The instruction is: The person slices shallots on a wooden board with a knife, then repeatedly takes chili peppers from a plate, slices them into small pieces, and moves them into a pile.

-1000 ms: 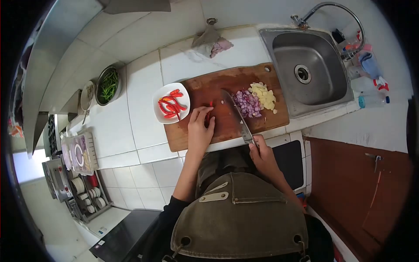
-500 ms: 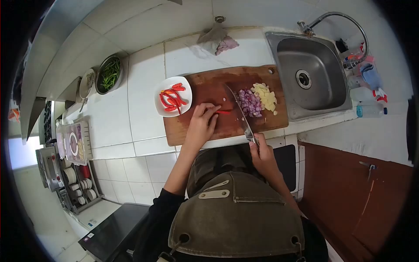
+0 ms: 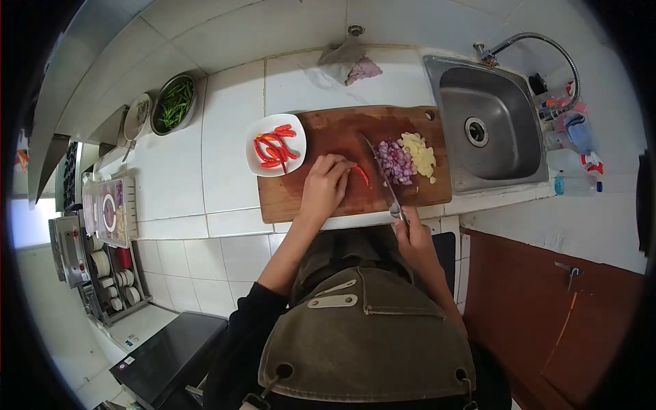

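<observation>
On a wooden cutting board (image 3: 307, 198), my left hand (image 3: 324, 184) has its fingertips closed on one end of a red chili (image 3: 361, 175). My right hand (image 3: 413, 239) grips the handle of a knife (image 3: 383, 173), whose blade lies slanted over the board, right of the chili and apart from it. Chopped purple onion (image 3: 395, 162) sits beside the blade, touching a pile of pale yellow chopped pieces (image 3: 419, 154). Several red chilies (image 3: 275, 147) are in a white bowl (image 3: 252, 162) at the board's left end.
A steel sink (image 3: 488, 179) with a curved faucet (image 3: 547, 39) adjoins the board on the right, with bottles (image 3: 577, 185) beyond. A cloth (image 3: 362, 70) hangs at the back wall. Green chilies (image 3: 175, 104) in a metal bowl and a plastic container (image 3: 116, 212) are at left.
The red chili has turned from lying nearly level to slanting down to the right. My left hand has shifted slightly up and right, its fingers more bunched. The whole view has shifted a little.
</observation>
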`<move>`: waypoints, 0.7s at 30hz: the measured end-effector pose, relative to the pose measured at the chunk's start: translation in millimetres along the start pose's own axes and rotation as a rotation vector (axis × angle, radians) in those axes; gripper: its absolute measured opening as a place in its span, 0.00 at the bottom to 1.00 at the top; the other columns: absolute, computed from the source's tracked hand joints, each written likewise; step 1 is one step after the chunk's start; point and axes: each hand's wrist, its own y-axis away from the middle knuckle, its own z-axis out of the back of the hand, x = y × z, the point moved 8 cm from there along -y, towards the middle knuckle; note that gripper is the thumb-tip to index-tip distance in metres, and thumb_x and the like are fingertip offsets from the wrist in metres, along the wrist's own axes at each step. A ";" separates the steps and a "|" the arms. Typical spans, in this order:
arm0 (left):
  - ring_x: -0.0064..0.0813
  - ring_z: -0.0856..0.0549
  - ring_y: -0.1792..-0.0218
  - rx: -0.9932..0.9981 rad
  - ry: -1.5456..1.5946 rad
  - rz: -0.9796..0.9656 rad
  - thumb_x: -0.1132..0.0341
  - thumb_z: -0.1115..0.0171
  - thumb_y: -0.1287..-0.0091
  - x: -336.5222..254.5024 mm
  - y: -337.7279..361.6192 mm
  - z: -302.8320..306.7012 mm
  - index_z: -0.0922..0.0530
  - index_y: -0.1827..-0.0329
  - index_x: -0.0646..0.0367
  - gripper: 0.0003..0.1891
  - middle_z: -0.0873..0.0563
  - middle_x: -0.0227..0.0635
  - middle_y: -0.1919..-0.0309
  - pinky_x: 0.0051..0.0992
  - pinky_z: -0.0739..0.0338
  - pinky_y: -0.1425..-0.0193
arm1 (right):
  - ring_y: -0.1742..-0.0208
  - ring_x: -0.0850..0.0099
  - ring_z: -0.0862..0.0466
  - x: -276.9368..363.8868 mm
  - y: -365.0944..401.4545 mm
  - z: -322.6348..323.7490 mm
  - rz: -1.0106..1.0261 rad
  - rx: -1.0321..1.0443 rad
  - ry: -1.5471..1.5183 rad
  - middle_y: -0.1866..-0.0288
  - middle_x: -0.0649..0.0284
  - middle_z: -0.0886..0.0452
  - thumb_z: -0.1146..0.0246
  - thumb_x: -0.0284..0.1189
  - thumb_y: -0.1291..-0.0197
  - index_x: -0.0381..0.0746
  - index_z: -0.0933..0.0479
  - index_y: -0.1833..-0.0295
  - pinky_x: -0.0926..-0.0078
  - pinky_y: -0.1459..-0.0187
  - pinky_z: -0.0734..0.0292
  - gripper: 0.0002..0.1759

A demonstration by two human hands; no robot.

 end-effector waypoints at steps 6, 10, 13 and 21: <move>0.38 0.17 0.58 0.016 -0.021 0.023 0.77 0.32 0.41 -0.9 6.7 -1.0 0.12 0.58 0.57 0.09 0.16 0.35 0.60 0.35 0.21 0.55 | 0.69 0.41 0.18 7.2 9.3 -12.2 0.147 -0.057 0.096 0.74 0.44 0.21 0.44 0.27 0.27 0.38 0.33 0.43 0.48 0.69 0.28 0.12; 0.36 0.17 0.60 0.003 -0.031 -0.005 0.73 0.30 0.43 -1.7 6.0 -2.0 0.12 0.60 0.58 0.08 0.17 0.32 0.63 0.35 0.20 0.57 | 0.71 0.41 0.18 11.2 11.0 -14.8 0.157 -0.065 0.136 0.74 0.43 0.21 0.44 0.27 0.27 0.37 0.33 0.44 0.47 0.71 0.29 0.11; 0.36 0.18 0.61 -0.009 0.000 0.031 0.71 0.28 0.43 4.0 7.4 -3.2 0.12 0.61 0.57 0.07 0.17 0.32 0.64 0.34 0.20 0.58 | 0.71 0.42 0.18 15.1 12.3 -12.5 0.150 -0.060 0.141 0.75 0.43 0.22 0.44 0.27 0.27 0.37 0.33 0.45 0.47 0.71 0.29 0.10; 0.37 0.19 0.62 0.000 -0.025 0.033 0.69 0.26 0.43 -0.9 11.2 -0.3 0.14 0.64 0.58 0.06 0.17 0.34 0.65 0.35 0.22 0.57 | 0.70 0.42 0.18 19.0 23.6 -9.7 0.129 -0.024 0.148 0.75 0.44 0.21 0.44 0.28 0.27 0.35 0.32 0.43 0.49 0.71 0.26 0.12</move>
